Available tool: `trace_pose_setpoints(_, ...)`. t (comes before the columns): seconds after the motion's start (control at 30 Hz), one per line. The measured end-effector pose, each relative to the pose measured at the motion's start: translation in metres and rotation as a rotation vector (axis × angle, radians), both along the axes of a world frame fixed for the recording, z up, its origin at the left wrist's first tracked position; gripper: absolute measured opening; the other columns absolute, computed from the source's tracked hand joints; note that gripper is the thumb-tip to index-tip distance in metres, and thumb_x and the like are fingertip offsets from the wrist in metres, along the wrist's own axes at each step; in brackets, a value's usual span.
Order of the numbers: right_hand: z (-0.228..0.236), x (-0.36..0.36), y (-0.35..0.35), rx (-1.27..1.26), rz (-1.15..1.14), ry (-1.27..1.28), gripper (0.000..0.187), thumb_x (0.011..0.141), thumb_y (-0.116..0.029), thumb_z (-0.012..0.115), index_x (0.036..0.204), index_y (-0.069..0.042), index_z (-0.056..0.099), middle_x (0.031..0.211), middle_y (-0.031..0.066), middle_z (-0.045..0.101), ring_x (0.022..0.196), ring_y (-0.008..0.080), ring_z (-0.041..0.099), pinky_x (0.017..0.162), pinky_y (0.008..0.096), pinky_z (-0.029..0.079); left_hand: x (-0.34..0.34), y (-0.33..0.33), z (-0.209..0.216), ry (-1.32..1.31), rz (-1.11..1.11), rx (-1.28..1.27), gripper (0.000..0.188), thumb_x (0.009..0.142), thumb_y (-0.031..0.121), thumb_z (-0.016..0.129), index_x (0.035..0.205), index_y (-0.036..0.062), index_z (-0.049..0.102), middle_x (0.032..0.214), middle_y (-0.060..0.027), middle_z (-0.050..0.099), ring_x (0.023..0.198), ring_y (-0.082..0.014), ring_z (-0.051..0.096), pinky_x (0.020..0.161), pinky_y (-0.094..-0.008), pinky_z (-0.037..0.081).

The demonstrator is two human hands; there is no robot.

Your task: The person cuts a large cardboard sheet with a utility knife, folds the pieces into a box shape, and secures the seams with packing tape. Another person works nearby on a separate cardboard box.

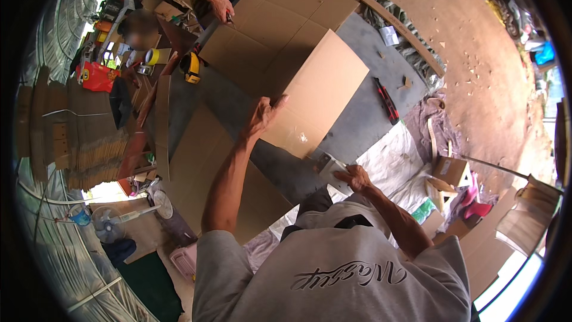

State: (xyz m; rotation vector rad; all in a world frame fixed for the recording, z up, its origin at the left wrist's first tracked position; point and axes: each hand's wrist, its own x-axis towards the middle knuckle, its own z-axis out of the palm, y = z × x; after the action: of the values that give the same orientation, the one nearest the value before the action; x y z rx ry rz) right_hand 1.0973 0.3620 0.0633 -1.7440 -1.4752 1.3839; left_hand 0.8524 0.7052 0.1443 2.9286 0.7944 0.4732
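Note:
My left hand point(265, 116) is closed on the left edge of a folded cardboard piece point(325, 89), its thumb lying on the upper face. Shiny clear tape point(302, 138) catches the light near that piece's lower edge. Just below that edge, my right hand point(356, 177) grips a pale, boxy object point(333, 173) that looks like a tape dispenser; my fingers partly hide it. Beyond, a large creased cardboard sheet point(274, 18) lies across the dark table point(351, 122). A co-worker's hand point(221, 7) at its far left corner holds a small dark-and-red tool.
A red-and-black utility knife point(387, 101) lies right of the cardboard. At left are a yellow-and-black tape measure point(190, 67) and a yellow tape roll point(153, 56). Cardboard stacks point(89, 125) stand farther left. A long brown strip point(405, 33) runs along the far right table edge.

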Motion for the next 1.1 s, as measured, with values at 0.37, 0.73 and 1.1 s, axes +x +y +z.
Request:
trace_pose_setpoints(0.37,0.019,-0.026,0.089,0.159,0.055,0.199,0.082,0.09,-0.08,0.032,0.12,-0.02,0.078,0.086,0.0166,0.071,0.077,0.0348,0.067,0.067,0.0453,0.048,-0.045,0.09,-0.017,0.184,0.003,0.344,0.065,0.101,0.013,0.056,0.161,0.0085,0.033,0.097,-0.0045,0.071,0.067,-0.0174,0.055,0.067,-0.0296,0.049)
trace_pose_setpoints(0.73,0.128,-0.042,0.088,-0.17,-0.067,0.241,0.049,0.086,-0.046,0.074,0.079,0.002,0.069,0.065,0.0037,0.057,0.064,0.0139,0.05,0.059,0.0374,0.039,-0.026,0.002,-0.12,0.007,0.798,-0.919,0.078,0.097,0.067,0.048,0.104,-0.0062,0.073,0.097,-0.0356,0.068,0.106,-0.0501,0.067,0.084,-0.053,0.051)
trace_pose_setpoints(1.1,0.109,-0.036,0.083,-0.056,-0.026,0.31,0.056,0.084,-0.052,0.074,0.075,0.003,0.068,0.065,0.0166,0.059,0.066,0.0221,0.059,0.063,0.0424,0.043,0.037,-0.112,-0.008,-0.341,0.529,-0.751,0.065,0.095,0.056,0.064,0.118,-0.005,0.068,0.112,-0.0326,0.069,0.113,-0.0423,0.066,0.095,-0.0495,0.05)
